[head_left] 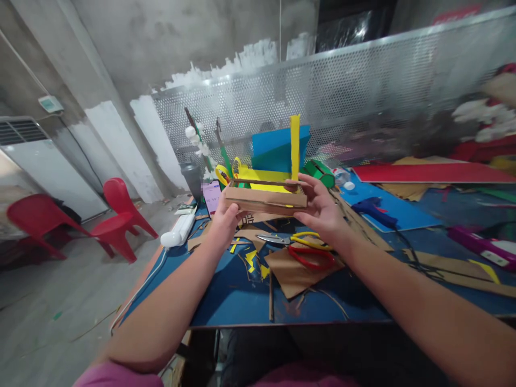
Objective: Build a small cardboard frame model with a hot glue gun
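Observation:
Above the blue table I hold a small cardboard box [266,200] level, one hand at each end. My left hand [226,215] grips its left end, thumb on the near side. On the right end, the fingers of my right hand [320,207] wrap the top and the thumb presses from below. A tall yellow strip [295,145] rises by the box's right end; whether it is fixed to the box I cannot tell. Below lie scissors [306,247] with red and yellow handles, partly on a brown cardboard piece [296,274].
Cardboard and yellow scraps [252,260] litter the blue table [226,301]. A phone [212,196] leans at the left beside a white lamp-like device [177,234]. To the right are a blue glue gun [374,211] and a red sheet [435,173]. Behind stands a perforated metal panel [346,97].

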`<state>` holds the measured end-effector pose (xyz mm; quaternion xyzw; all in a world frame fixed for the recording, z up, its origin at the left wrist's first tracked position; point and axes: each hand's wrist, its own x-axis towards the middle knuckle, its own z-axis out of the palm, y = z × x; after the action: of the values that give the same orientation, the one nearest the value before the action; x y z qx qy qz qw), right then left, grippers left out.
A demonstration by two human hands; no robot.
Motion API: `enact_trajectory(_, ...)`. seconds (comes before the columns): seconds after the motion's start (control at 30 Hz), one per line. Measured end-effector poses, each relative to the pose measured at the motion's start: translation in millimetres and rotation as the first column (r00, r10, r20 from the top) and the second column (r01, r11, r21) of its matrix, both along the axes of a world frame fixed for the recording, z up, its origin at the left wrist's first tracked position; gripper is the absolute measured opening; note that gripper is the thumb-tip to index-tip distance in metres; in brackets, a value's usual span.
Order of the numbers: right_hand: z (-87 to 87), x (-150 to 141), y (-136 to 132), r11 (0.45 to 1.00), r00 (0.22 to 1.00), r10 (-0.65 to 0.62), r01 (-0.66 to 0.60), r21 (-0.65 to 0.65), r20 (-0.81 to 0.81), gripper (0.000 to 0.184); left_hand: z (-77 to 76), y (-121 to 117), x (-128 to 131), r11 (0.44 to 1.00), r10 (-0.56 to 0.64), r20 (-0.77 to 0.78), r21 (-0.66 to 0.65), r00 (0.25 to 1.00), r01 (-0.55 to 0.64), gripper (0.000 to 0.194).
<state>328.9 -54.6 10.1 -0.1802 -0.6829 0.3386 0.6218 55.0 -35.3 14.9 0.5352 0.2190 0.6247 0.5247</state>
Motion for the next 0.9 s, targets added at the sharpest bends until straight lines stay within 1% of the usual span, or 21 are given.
enact_trajectory(0.1, -1.9, 2.1, 3.9, 0.999, 1.000, 0.007, -0.007, -0.043, -0.003, 0.075, -0.5, 1.6, -2.2, 1.000, 0.020, -0.023, -0.012, 1.000, -0.020, 0.082)
enact_trajectory(0.2, -5.5, 2.9, 6.9, 0.998, 1.000, -0.002, 0.002, -0.067, 0.011, 0.076, -1.7, 2.9, -1.7, 0.999, 0.043, -0.014, -0.029, 0.999, -0.044, 0.084)
enact_trajectory(0.4, -15.7, 3.7, 12.9, 0.988, 0.991, 0.002, 0.018, -0.151, 0.133, 0.082, -9.9, 10.6, 3.4, 0.990, 0.064, 0.072, -0.129, 0.995, -0.055, 0.072)
enact_trajectory(0.53, -18.7, 2.5, 14.4, 0.982, 0.984, 0.004, 0.029, -0.185, 0.180, 0.087, -14.0, 12.4, 7.4, 0.984, 0.060, 0.115, -0.172, 0.992, -0.040, 0.070)
enact_trajectory(0.63, -18.2, -0.2, 12.1, 0.980, 0.979, -0.018, 0.058, -0.192, 0.204, 0.087, -13.4, 10.0, 9.7, 0.980, 0.067, 0.126, -0.196, 0.990, -0.041, 0.069)
enact_trajectory(0.77, -18.0, -5.4, 7.2, 0.968, 0.964, -0.073, 0.131, -0.216, 0.256, 0.084, -11.8, 8.6, 11.7, 0.966, 0.106, 0.138, -0.249, 0.985, -0.069, 0.066)
enact_trajectory(0.83, -18.7, -8.1, 5.8, 0.953, 0.966, -0.082, 0.149, -0.265, 0.246, 0.085, -12.0, 9.9, 12.4, 0.953, 0.124, 0.142, -0.294, 0.982, -0.078, 0.066)
enact_trajectory(0.9, -20.1, -10.3, 5.7, 0.930, 0.979, -0.061, 0.126, -0.345, 0.193, 0.085, -12.7, 11.5, 13.3, 0.939, 0.137, 0.149, -0.333, 0.979, -0.081, 0.066)
